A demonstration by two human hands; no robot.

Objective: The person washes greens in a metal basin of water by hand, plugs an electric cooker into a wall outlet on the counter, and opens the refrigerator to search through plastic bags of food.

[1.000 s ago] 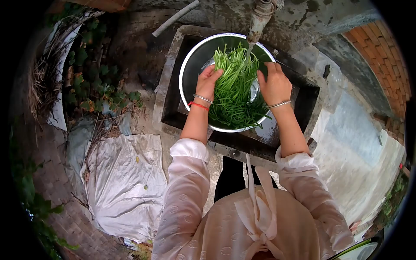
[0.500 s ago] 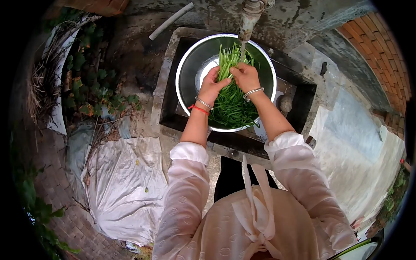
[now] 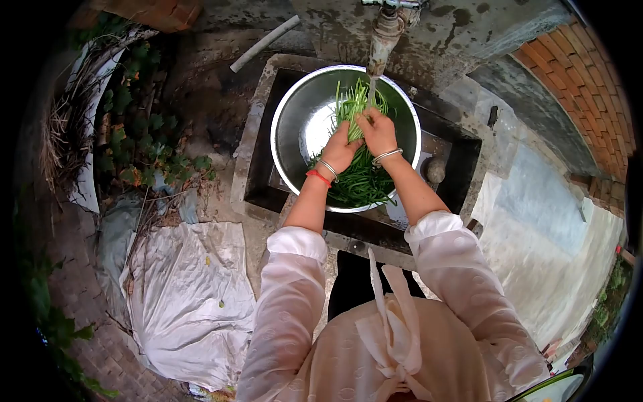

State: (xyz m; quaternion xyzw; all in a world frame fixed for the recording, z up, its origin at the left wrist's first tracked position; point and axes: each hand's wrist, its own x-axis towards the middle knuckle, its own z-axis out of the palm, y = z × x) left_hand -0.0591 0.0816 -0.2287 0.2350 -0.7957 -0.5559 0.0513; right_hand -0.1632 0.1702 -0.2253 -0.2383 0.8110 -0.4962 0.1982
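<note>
A bunch of garlic chives (image 3: 362,179), or similar long thin greens, lies in a large steel basin (image 3: 291,137), pale stems toward the tap and dark leaves toward me. My left hand (image 3: 340,149) is closed around the left side of the bunch, its fingers partly hidden. Pinching the stems just above it, my right hand (image 3: 378,134) sits almost against the left one. Water runs from the metal tap (image 3: 384,41) onto the stems beside my right fingers.
Under the basin is a stone sink (image 3: 252,151), with a rounded stone-like lump (image 3: 435,170) on its right side. A pipe (image 3: 265,44) lies at the back left. A white sheet (image 3: 191,295) covers the ground at left; leafy plants (image 3: 147,144) grow behind it.
Both hands now appear slightly lower in view and closer together. My left hand has turned and moved right, against the bunch. The basin's left interior shows more.
</note>
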